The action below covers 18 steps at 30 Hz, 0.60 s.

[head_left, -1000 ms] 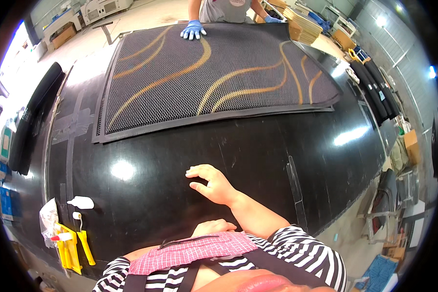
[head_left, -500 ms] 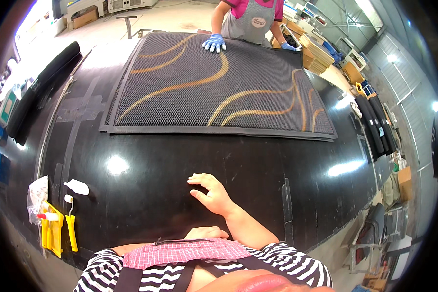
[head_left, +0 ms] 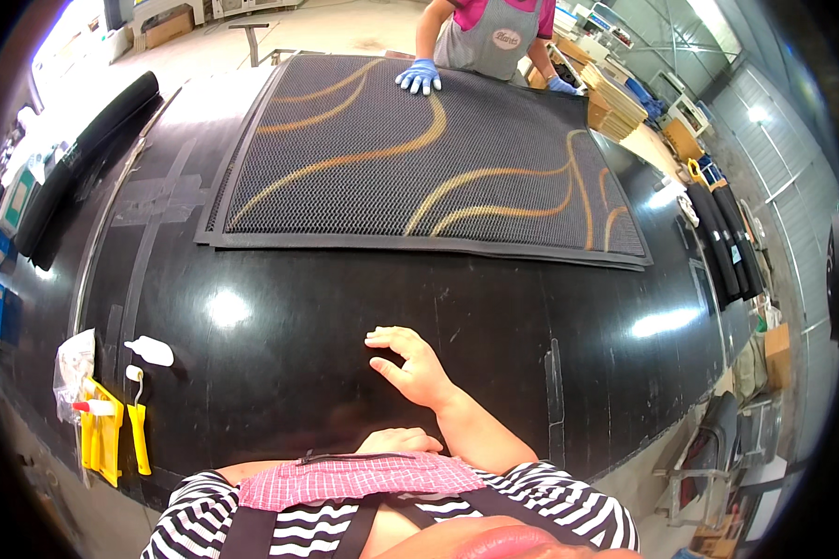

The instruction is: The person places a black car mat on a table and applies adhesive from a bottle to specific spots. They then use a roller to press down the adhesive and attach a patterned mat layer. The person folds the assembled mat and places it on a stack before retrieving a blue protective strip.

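My right hand (head_left: pixel 415 371) is over the near half of the bench (head_left: pixel 336 289), near the middle of its near edge, with thumb and fingers spread apart and nothing between them. I can't tell whether its underside touches the surface. My left hand (head_left: pixel 396 440) is at the near edge, just beyond my pink checked cloth (head_left: pixel 364 480) and beside my right forearm; its fingers lie close together, and I can't tell whether they grip anything.

The dark mesh mat (head_left: pixel 345 186) with wavy gold stripes lies flat along the far edge of the bench, well apart from both my hands. A second mat (head_left: pixel 205 237) shows under it, sticking out at the left. Across from me, a co-worker in a grey apron (head_left: pixel 485 47) has one blue-gloved hand (head_left: pixel 420 76) flat on the mat's far side and the other glove (head_left: pixel 562 86) by its far right corner.

Toward the near left corner of the bench are a white bottle (head_left: pixel 152 351), a small roller with a yellow handle (head_left: pixel 139 436), a clear plastic bag (head_left: pixel 72 368) and a yellow plastic piece (head_left: pixel 110 447) with a red-capped bottle (head_left: pixel 103 408) on it. Black rolls (head_left: pixel 718 242) stand beyond the right edge.
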Motion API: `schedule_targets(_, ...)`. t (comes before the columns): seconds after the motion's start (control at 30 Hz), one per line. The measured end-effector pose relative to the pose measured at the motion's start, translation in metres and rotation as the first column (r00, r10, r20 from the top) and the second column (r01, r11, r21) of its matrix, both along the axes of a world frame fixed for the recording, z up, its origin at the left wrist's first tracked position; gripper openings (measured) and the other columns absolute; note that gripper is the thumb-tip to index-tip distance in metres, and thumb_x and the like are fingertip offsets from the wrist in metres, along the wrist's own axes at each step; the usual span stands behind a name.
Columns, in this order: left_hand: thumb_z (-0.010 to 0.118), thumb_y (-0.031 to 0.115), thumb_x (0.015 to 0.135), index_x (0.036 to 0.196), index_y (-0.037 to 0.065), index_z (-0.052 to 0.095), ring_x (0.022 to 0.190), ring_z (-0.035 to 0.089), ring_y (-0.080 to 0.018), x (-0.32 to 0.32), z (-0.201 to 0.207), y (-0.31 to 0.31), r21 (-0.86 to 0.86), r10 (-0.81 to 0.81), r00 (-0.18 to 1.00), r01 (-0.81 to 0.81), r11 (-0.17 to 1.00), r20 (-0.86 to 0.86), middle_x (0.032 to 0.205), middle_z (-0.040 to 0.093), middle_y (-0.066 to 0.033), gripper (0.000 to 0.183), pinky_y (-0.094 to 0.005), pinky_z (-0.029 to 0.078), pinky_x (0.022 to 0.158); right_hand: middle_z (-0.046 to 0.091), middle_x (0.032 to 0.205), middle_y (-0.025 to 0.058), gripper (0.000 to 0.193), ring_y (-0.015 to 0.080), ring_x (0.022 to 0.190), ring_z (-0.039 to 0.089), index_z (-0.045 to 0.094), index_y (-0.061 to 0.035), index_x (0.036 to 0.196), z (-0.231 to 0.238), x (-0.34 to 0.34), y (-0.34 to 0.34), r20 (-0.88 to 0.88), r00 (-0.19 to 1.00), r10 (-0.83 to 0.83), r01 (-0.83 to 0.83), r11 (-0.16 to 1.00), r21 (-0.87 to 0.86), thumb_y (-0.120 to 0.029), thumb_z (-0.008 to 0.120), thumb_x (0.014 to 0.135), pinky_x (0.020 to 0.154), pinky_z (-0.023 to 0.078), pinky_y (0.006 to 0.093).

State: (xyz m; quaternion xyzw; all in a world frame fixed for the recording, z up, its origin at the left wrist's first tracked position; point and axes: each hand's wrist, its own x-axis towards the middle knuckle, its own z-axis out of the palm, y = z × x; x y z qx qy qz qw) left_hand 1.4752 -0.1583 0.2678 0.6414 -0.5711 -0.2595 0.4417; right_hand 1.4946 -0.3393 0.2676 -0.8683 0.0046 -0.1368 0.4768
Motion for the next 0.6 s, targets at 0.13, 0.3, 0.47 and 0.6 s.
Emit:
schedule_targets(0.13, 0.066, 0.031, 0.090, 0.110, 0.013, 0.070, 0.089, 0.069, -0.0276, 0.000, -0.005, -0.001, -0.015, -0.002, 1.000, 0.002, 1.000, 0.005, 0.094, 0.067, -0.0063, 0.027, -0.0396, 0.055, 0.078, 0.070, 0.123, 0.0101, 0.031, 0.0308, 0.126, 0.058, 0.071, -0.0085, 0.116, -0.001, 0.000, 0.000, 0.003, 1.000, 0.003, -0.003, 1.000, 0.003, -0.022, 0.075, 0.089, 0.107, 0.044, 0.0429)
schedule_targets(0.3, 0.068, 0.029, 0.089, 0.108, 0.013, 0.070, 0.087, 0.070, -0.0272, -0.001, -0.001, 0.000, -0.035, 0.012, 1.000, -0.012, 0.999, 0.016, 0.094, 0.067, -0.0060, 0.025, -0.0390, 0.056, 0.075, 0.070, 0.123, 0.0100, 0.031, 0.0307, 0.126, 0.058, 0.071, -0.0086, 0.117, -0.002, 0.001, 0.000, 0.007, 1.000, 0.003, -0.003, 1.000, -0.004, -0.021, 0.075, 0.089, 0.108, 0.044, 0.0430)
schedule_targets(0.47, 0.068, 0.029, 0.089, 0.108, 0.013, 0.070, 0.087, 0.070, -0.0270, 0.000, -0.001, 0.000, -0.084, 0.022, 1.000, -0.024, 0.996, -0.015, 0.094, 0.067, -0.0059, 0.025, -0.0384, 0.056, 0.076, 0.069, 0.123, 0.0102, 0.031, 0.0305, 0.126, 0.058, 0.071, -0.0086, 0.117, -0.004, 0.001, 0.000, 0.006, 1.000, 0.004, -0.004, 1.000, -0.018, -0.020, 0.075, 0.088, 0.108, 0.044, 0.0429)
schedule_targets(0.6, 0.066, 0.029, 0.090, 0.109, 0.013, 0.070, 0.088, 0.069, -0.0262, 0.001, 0.004, 0.000, -0.027, 0.013, 1.000, -0.012, 1.000, 0.014, 0.094, 0.067, -0.0061, 0.025, -0.0384, 0.056, 0.078, 0.069, 0.123, 0.0102, 0.032, 0.0306, 0.126, 0.058, 0.071, -0.0085, 0.117, -0.001, 0.000, 0.000, 0.009, 1.000, 0.005, -0.005, 1.000, 0.001, -0.021, 0.075, 0.088, 0.108, 0.044, 0.0429)
